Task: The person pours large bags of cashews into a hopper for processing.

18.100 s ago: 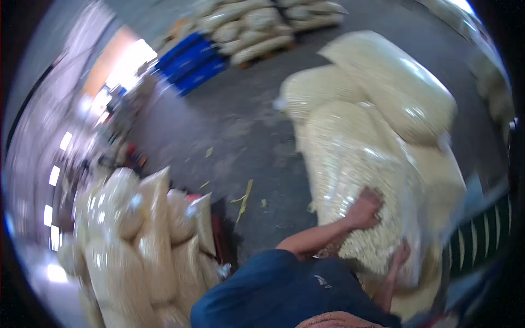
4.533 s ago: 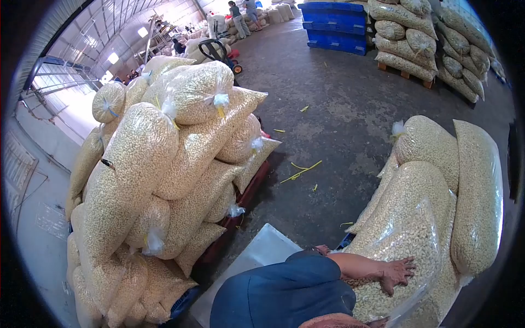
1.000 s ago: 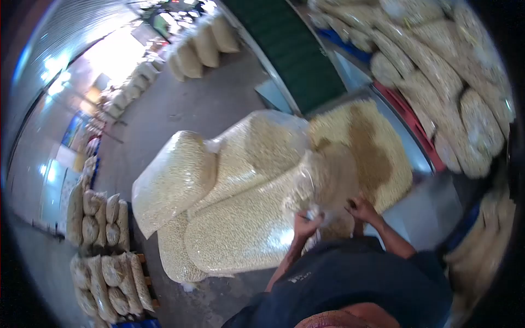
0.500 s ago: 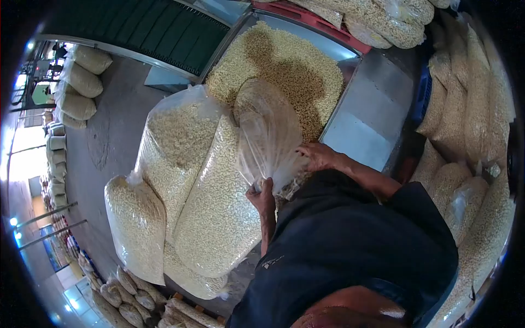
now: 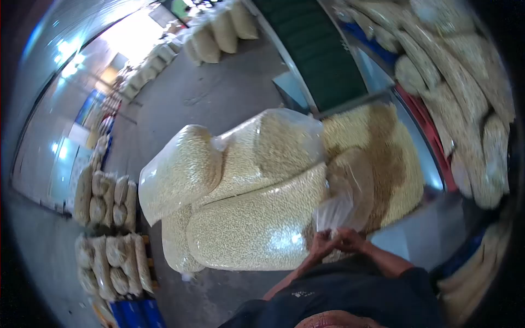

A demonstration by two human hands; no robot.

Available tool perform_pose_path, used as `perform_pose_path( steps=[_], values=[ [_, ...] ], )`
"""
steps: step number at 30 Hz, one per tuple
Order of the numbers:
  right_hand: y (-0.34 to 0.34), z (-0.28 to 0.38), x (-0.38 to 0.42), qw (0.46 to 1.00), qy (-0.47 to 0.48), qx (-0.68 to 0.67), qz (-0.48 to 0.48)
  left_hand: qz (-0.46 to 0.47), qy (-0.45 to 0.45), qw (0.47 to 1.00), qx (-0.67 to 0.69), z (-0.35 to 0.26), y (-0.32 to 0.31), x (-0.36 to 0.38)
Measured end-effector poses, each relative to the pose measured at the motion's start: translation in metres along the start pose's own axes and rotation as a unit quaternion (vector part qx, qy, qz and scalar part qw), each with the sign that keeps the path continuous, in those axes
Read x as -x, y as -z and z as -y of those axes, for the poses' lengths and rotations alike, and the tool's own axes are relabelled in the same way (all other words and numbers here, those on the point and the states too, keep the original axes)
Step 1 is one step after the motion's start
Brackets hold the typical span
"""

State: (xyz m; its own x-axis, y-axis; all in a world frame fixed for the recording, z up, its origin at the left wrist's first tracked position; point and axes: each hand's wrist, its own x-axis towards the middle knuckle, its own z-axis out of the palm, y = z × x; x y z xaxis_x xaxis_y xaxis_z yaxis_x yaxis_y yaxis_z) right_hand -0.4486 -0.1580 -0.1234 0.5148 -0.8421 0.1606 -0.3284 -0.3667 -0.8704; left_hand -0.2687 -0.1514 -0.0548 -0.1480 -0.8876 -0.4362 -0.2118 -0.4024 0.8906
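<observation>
The clear plastic bag lies at the near edge of the loose pale kernels, just beside the right end of a long filled bag, its gathered mouth turned toward the person. The left hand has its grip closed on that gathered plastic, and the right hand meets it there, its grip also closed on the mouth; finer finger detail is too small to tell.

The kernels spread in a metal trough, pale over most of the surface, with a darker brown band running down through them. A smooth grey metal plate forms the near side. At the far end of the trough rises a green ribbed conveyor with pale side rails. A red edge runs along the right, and plump sacks are piled beyond it.

Left of the long bag, further filled bags lean against one another, their clear plastic catching the light. The concrete floor is dull grey and slightly marked. Across it stand upright sacks, while stacked sacks sit by a wooden pallet and blue crates at lower left. Daylight glares through a wide opening at the back.
</observation>
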Motion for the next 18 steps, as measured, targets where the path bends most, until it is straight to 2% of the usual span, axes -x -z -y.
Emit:
perform_pose_path(
  steps=[1, 2, 4, 5, 6, 7, 8, 9, 10, 11, 13, 17, 18],
  values=[
    [0.000, -0.006, 0.006, 1.000, 0.002, -0.013, -0.011, 0.026, -0.013, 0.999, 0.029, 0.009, -0.004, -0.006],
    [-0.007, -0.021, 0.014, 1.000, -0.012, 0.023, 0.016, 0.013, -0.026, 0.999, 0.040, 0.001, -0.007, -0.009],
    [-0.013, -0.044, 0.029, 0.996, -0.013, 0.068, 0.052, 0.073, -0.048, 0.996, -0.017, -0.016, -0.016, -0.006],
    [-0.011, -0.045, 0.034, 0.993, -0.095, 0.014, 0.073, 0.060, -0.058, 0.996, -0.007, -0.010, -0.023, -0.012],
    [-0.010, -0.048, 0.040, 0.979, -0.178, -0.041, 0.093, 0.065, -0.056, 0.992, -0.091, 0.002, -0.029, -0.020],
    [-0.010, -0.054, 0.047, 0.979, -0.170, -0.034, 0.103, 0.069, -0.051, 0.981, -0.175, 0.008, -0.033, -0.026],
    [-0.012, -0.061, 0.053, 0.973, -0.209, -0.024, 0.094, 0.075, -0.047, 0.986, -0.141, -0.024, -0.034, -0.014],
    [-0.009, -0.067, 0.055, 0.965, -0.247, -0.015, 0.084, 0.062, -0.050, 0.988, -0.135, -0.022, -0.037, -0.015],
    [-0.001, -0.066, 0.059, 0.963, -0.237, -0.114, 0.064, 0.061, -0.063, 0.984, -0.153, -0.017, -0.041, -0.014],
    [0.007, -0.063, 0.064, 0.964, -0.230, -0.110, 0.075, 0.061, -0.076, 0.980, -0.172, -0.012, -0.045, -0.014],
    [0.024, -0.056, 0.070, 0.983, -0.126, -0.092, 0.101, 0.059, -0.054, 0.985, -0.151, -0.020, -0.048, -0.007],
    [0.014, -0.101, 0.095, 0.975, -0.134, -0.093, 0.151, 0.062, 0.015, 0.991, -0.116, -0.054, -0.056, 0.027],
    [0.015, -0.102, 0.096, 0.971, -0.147, -0.108, 0.156, 0.044, 0.015, 0.993, -0.107, -0.041, -0.062, 0.024]
  ],
)
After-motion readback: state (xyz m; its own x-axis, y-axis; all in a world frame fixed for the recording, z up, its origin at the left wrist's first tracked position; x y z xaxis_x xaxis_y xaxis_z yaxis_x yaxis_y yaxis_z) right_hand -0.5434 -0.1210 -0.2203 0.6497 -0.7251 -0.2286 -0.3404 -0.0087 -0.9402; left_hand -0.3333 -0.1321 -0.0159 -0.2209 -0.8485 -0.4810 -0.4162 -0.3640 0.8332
